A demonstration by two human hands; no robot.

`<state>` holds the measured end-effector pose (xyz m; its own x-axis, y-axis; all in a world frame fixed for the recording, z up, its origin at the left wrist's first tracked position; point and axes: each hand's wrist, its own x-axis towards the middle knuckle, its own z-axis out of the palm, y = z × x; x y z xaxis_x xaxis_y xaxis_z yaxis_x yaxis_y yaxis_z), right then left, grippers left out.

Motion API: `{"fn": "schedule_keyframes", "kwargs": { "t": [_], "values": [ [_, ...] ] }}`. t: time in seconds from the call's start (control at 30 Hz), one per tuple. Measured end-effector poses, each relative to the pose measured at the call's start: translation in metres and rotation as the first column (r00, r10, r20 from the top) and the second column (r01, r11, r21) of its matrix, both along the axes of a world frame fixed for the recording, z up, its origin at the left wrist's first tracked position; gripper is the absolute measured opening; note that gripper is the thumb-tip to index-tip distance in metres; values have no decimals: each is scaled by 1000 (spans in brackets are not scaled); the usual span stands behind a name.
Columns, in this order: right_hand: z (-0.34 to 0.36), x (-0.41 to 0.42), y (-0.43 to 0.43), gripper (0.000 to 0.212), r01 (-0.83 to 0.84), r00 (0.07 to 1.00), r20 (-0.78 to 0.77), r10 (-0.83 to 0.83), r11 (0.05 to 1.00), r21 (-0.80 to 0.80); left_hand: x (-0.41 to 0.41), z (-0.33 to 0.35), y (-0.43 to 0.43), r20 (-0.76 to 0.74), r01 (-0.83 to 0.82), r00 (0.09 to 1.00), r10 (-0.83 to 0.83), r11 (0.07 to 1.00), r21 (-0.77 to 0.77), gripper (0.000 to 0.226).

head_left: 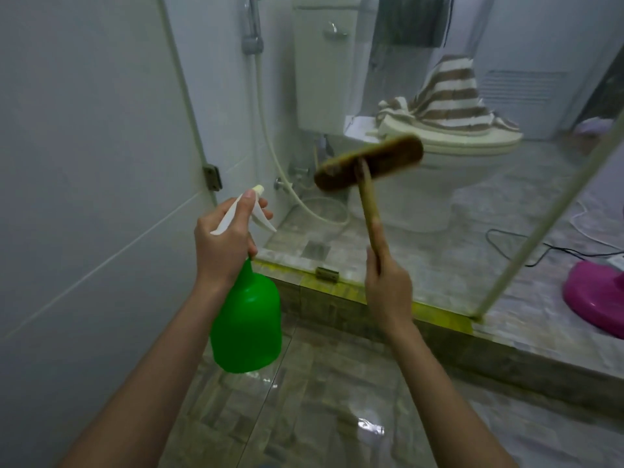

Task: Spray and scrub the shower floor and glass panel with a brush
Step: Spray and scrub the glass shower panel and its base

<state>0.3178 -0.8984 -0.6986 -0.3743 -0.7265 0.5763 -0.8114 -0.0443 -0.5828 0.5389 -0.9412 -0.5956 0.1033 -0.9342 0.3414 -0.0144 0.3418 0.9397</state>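
The glass panel (422, 258) stands right ahead of me. The worst I foresee is the head of the brush (368, 162) knocking hard against it, since the head is raised on a long handle and looks blurred. Whether it touches the glass I cannot tell. The shower floor (320, 400) below shines wet, so a slip is my next worry. The spray bottle (248, 325) hangs by its neck alone and could slide if the grip slackens.

My left hand (223, 244) grasps that neck, its fingers (244, 204) curled over the white spray head and trigger, with the nozzle pointing toward the glass. My right hand (391, 292) is clenched round the low end of the brush handle, one finger lying along it and the head well above the fingers.
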Motion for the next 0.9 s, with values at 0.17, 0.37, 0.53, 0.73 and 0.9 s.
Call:
{"fn": "schedule_keyframes", "kwargs": {
  "t": [0.17, 0.37, 0.53, 0.73, 0.9],
  "values": [
    [45, 5, -28, 55, 9, 1000, 31, -4, 986, -167, -5, 9, 1, 0, 10, 1000, -10, 1000, -24, 28],
    [0, -3, 14, 57, 9, 1000, -6, -9, 1000, 7, -6, 20, 7, -23, 25, 999, -26, 997, -68, 33],
    [113, 6, -37, 54, -23, 1000, -13, 21, 968, -250, -3, 31, 8, -42, 11, 999, -14, 998, -66, 32],
    [-4, -12, 25, 59, 48, 996, 74, -45, 998, -36, -4, 42, 8, -50, 38, 998, -43, 995, -96, 32],
    [76, -1, -18, 52, -20, 999, 37, 28, 982, -190, -8, 34, 13, -34, 46, 998, -49, 995, -85, 31]
  ]
}}
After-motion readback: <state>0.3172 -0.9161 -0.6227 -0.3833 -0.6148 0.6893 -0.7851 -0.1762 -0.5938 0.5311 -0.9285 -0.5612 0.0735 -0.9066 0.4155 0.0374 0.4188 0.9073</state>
